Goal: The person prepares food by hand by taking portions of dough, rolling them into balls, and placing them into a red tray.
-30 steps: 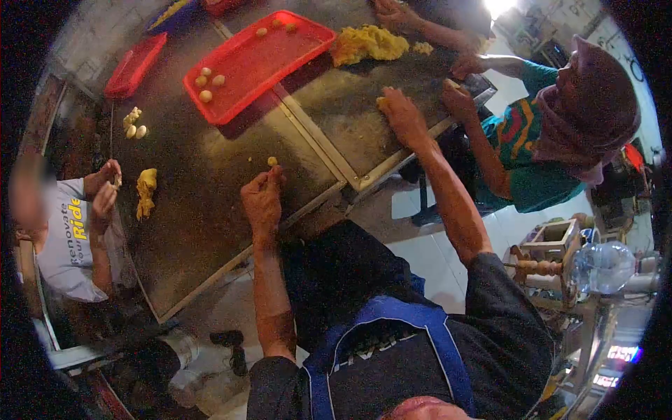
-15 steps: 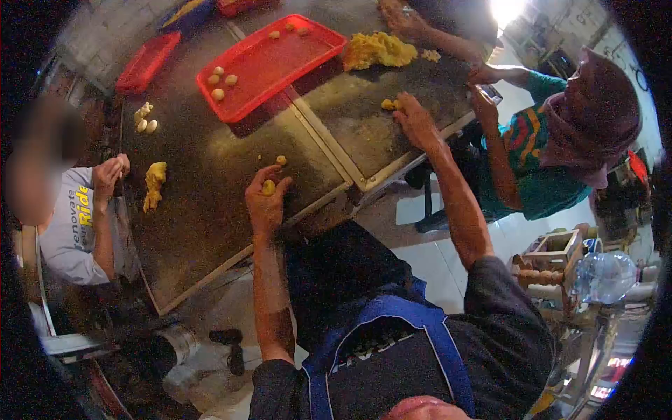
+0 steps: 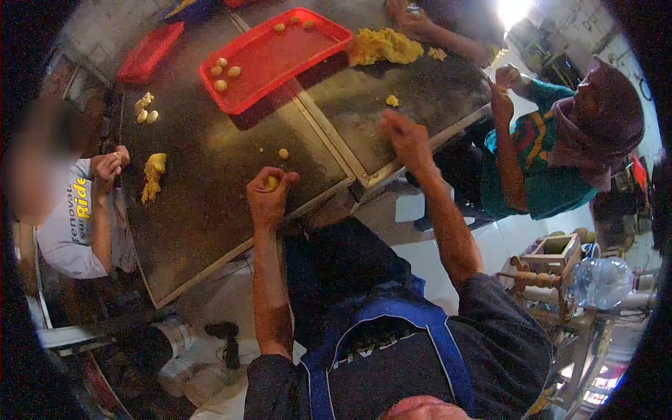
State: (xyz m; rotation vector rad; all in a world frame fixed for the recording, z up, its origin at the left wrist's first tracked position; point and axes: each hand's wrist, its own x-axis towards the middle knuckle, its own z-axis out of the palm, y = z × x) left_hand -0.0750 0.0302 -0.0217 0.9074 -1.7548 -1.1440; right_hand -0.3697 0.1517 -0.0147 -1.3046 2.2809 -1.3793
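My left hand (image 3: pixel 267 199) is curled around a small piece of yellow dough (image 3: pixel 271 183), over the near part of the dark table. Just beyond its fingers lies a small dough lump (image 3: pixel 283 153). My right hand (image 3: pixel 408 142) is over the table's right section with its fingers drawn together; whatever they may hold is hidden. A crumbly yellow dough piece (image 3: pixel 393 101) rests on the tabletop a short way beyond those fingertips, apart from them. Farther back sits a large yellow dough mass (image 3: pixel 385 47).
A red tray (image 3: pixel 273 52) holds several dough balls. Left of it are another red tray (image 3: pixel 150 52), pale balls (image 3: pixel 147 116) and a dough strip (image 3: pixel 153 176). Co-workers sit at left (image 3: pixel 77 210) and right (image 3: pixel 539 154); another person's hands (image 3: pixel 413 21) are at the far edge.
My right hand has drawn back from the small dough piece, which stays on the table. My left hand's fingers have curled more tightly around its dough.
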